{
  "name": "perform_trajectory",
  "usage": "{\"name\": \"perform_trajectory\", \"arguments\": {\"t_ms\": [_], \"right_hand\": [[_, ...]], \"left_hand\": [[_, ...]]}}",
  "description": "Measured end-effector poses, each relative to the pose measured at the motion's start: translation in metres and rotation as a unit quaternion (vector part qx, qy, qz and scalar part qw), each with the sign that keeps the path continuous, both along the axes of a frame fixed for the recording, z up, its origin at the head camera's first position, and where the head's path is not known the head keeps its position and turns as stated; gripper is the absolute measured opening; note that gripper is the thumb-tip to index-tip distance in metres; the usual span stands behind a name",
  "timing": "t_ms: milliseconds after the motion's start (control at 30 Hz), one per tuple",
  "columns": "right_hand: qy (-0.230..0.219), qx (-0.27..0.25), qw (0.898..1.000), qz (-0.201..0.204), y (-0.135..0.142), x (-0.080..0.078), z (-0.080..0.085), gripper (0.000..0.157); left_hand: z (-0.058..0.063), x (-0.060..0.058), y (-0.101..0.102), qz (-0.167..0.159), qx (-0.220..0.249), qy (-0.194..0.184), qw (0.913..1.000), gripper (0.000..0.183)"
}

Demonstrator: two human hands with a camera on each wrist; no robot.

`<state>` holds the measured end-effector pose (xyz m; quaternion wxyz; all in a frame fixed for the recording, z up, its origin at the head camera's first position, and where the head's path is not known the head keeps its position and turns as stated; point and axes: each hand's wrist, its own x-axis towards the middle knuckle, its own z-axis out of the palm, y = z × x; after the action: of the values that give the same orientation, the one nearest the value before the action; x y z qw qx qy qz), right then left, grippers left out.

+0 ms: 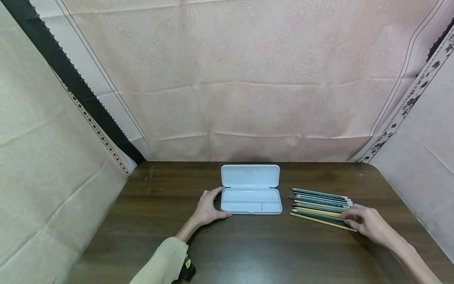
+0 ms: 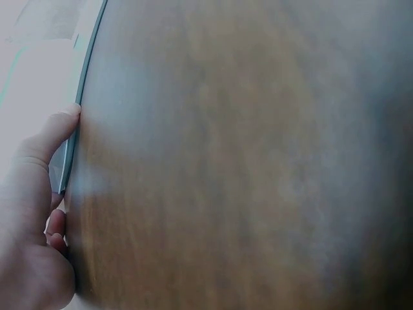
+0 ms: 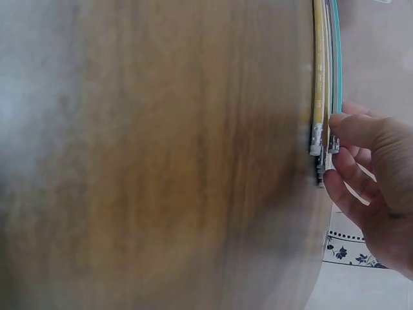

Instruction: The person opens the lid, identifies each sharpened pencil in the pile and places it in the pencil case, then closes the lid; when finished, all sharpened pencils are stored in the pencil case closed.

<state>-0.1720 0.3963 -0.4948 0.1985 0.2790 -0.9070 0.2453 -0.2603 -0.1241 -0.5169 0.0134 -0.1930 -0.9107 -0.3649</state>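
A light blue pencil case [image 1: 241, 207] stands on the table with its lid [image 1: 250, 176] raised at the back; the tray shows compartments and nothing in them. My left hand [image 1: 207, 209] grips its left end, thumb at the front corner and fingers at the hinge side. In the left wrist view the thumb [image 2: 61, 126] presses along the case's edge. To the right lie several pencils [image 1: 319, 201] side by side, teal, dark and yellow. My right hand [image 1: 367, 223] pinches the near end of a teal pencil [image 3: 338, 64]. A yellow pencil [image 3: 319, 77] lies beside it, outside the fingers.
The dark wooden table [image 1: 269, 252] ends at a pale cloth wall [image 1: 248, 110] behind the case. Other cloth sheets hang at the left [image 1: 53, 177] and right [image 1: 425, 150]. A black device [image 1: 188, 270] is worn on the left wrist.
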Motion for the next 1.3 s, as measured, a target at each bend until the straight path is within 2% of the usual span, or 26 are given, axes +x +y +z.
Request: {"name": "perform_trajectory", "arguments": {"t_ms": [267,467,700,900,1300], "right_hand": [[0.009,-0.001,1.0,0.005,-0.009,-0.004,0.005,0.035],[-0.008,-0.002,1.0,0.012,-0.019,-0.011,0.01,0.036],[-0.019,-0.01,0.999,0.027,-0.034,-0.022,0.01,0.032],[-0.023,-0.024,0.999,0.039,-0.048,-0.032,0.009,0.032],[-0.077,-0.036,0.995,0.054,-0.076,-0.047,0.016,0.024]], "left_hand": [[0.0,0.0,0.0,-0.001,0.0,0.004,1.0,0.089],[0.0,0.0,0.0,-0.003,0.003,0.002,1.0,0.09],[-0.001,0.0,-0.001,0.0,0.001,0.023,0.9997,0.091],[-0.001,0.0,-0.002,-0.002,0.0,0.017,0.9998,0.091],[0.001,0.001,-0.001,-0.003,0.002,0.016,0.9999,0.091]]}}
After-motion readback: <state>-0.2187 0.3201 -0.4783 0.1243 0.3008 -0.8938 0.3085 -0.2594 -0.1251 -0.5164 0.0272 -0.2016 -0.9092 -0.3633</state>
